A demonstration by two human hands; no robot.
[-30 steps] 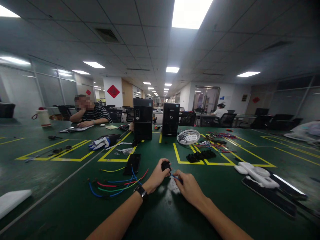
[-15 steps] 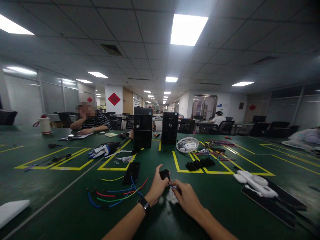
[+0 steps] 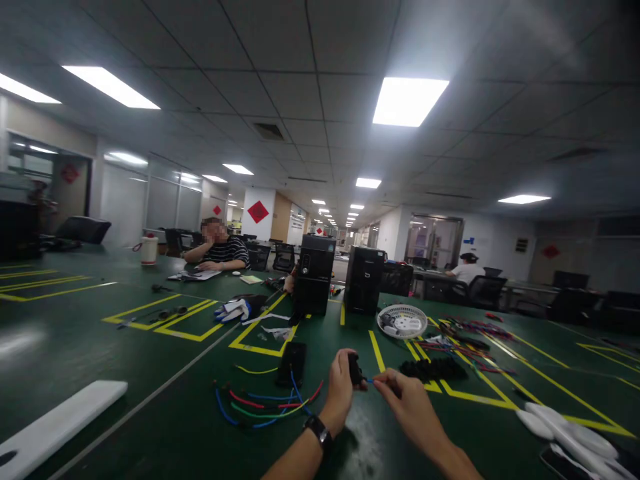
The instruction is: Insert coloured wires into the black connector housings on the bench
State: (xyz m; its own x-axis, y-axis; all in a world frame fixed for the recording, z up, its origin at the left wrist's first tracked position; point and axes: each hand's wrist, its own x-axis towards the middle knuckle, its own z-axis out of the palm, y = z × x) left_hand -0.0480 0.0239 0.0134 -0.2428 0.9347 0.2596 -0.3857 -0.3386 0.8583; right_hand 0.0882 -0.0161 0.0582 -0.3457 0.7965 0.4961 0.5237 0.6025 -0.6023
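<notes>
My left hand (image 3: 341,387), with a watch on its wrist, is closed around a small black block (image 3: 355,369), held above the table. Between the thumb and fingers of my right hand (image 3: 407,403) is pinched a short blue wire (image 3: 371,381), whose other end meets the block's right side. Whether the wire sits inside the block is too small to tell. Left of my hands lie loose red wires (image 3: 246,402), blue wires (image 3: 225,412), a green wire (image 3: 273,417) and a yellow wire (image 3: 255,371). A black phone-like slab (image 3: 292,363) lies just behind them.
Two black computer towers (image 3: 315,277) stand ahead. A white basket (image 3: 402,322), black blocks in a row (image 3: 434,369) and tangled wires (image 3: 475,330) lie to the right. White devices (image 3: 565,430) are at right front, a white slab (image 3: 63,427) at left. Across the table sits a person (image 3: 220,250).
The view has swung left and tilted, so the table items appear further right. My left hand has turned the block more upright; my right hand still pinches the blue wire at its side.
</notes>
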